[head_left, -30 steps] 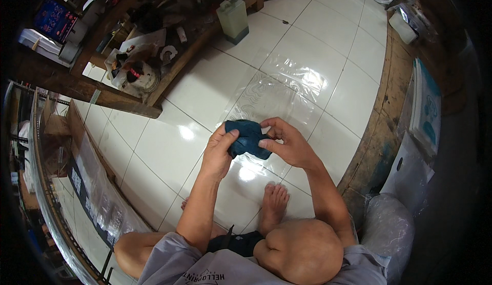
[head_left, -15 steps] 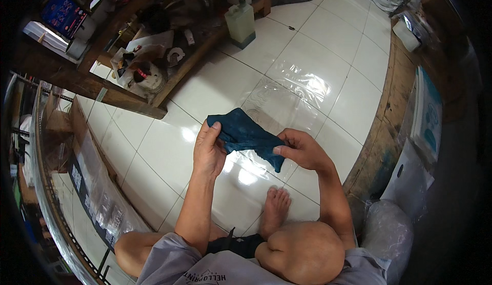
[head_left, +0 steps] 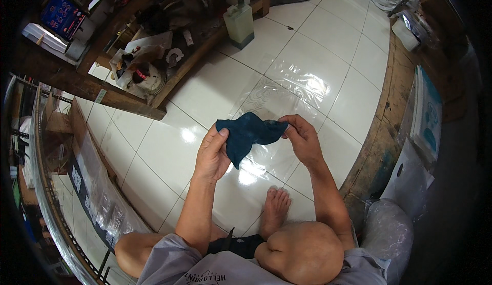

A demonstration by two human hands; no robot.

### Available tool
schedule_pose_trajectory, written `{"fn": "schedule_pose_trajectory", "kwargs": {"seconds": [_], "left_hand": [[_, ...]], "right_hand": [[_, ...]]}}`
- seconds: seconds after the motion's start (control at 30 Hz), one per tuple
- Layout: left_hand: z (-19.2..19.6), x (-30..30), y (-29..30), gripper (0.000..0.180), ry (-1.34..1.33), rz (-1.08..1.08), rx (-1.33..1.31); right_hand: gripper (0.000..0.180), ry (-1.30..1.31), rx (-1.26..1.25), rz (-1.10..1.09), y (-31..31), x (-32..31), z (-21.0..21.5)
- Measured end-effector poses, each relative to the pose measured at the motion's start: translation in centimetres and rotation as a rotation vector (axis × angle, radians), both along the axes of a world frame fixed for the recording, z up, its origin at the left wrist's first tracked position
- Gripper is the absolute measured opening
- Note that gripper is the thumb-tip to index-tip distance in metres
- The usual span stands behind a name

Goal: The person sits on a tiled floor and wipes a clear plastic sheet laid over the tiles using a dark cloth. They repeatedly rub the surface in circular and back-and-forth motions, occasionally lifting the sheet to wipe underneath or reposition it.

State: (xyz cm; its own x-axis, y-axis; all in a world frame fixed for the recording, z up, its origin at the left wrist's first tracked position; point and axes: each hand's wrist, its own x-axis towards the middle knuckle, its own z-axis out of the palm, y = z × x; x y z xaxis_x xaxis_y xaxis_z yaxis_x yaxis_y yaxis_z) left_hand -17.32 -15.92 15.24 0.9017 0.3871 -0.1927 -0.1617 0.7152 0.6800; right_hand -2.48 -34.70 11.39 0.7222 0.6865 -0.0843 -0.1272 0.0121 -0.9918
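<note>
A small dark teal cloth (head_left: 248, 135) hangs in the air between the two hands, above the white tiled floor (head_left: 169, 151) and in front of the person's bare foot (head_left: 275, 210). Its top edge is stretched out nearly level, and a loose point droops from the middle toward the left hand. Half a second ago the cloth sat higher and more to the person's left, draped over the left fingers; a second ago it was a bunched wad pressed between both hands. It is now spread wider and flatter.

The left hand (head_left: 212, 154) pinches the cloth's left corner, thumb closed against the forefinger on the fabric, the other fingers curled in behind. The right hand (head_left: 302, 139) grips the right corner the same way, thumb and fingertips clamped on the edge. The hands are farther apart than in either earlier view.

Under the cloth, a clear plastic sheet (head_left: 294, 82) lies flat on the floor tiles and stretches away from the person, unmoved. A raised bare knee (head_left: 302, 251) fills the lower middle. Toward the far left corner of the floor runs a low wooden shelf (head_left: 128, 100) crowded with small odds and ends, and a pale plastic jug (head_left: 239, 23) stands on the tiles by its far end. Along the right edge runs a worn wooden board (head_left: 382, 131), with a wrapped bundle (head_left: 387, 231) near the person's right side.
</note>
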Motion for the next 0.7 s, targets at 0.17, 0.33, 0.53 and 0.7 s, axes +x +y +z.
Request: {"fn": "schedule_pose_trajectory", "kwargs": {"seconds": [0.17, 0.33, 0.53, 0.7], "left_hand": [[-0.3, 0.2, -0.6, 0.029, 0.042, 0.037, -0.12], [-0.7, 0.5, -0.9, 0.03, 0.094, -0.007, -0.118], [-3.3, -0.1, 0.6, 0.03, 0.13, -0.061, -0.023], [-1.3, 0.6, 0.2, 0.038, 0.485, 0.152, 0.546]], "right_hand": [[0.031, 0.492, 0.332, 0.066, 1.0, -1.4, 1.2], [0.03, 0.337, 0.245, 0.03, 1.8, -2.8, 2.1], [0.023, 0.344, 0.168, 0.08, 2.0, -2.4, 0.8], [0.018, 0.509, 0.296, 0.039, 1.4, -2.3, 0.3]]}}
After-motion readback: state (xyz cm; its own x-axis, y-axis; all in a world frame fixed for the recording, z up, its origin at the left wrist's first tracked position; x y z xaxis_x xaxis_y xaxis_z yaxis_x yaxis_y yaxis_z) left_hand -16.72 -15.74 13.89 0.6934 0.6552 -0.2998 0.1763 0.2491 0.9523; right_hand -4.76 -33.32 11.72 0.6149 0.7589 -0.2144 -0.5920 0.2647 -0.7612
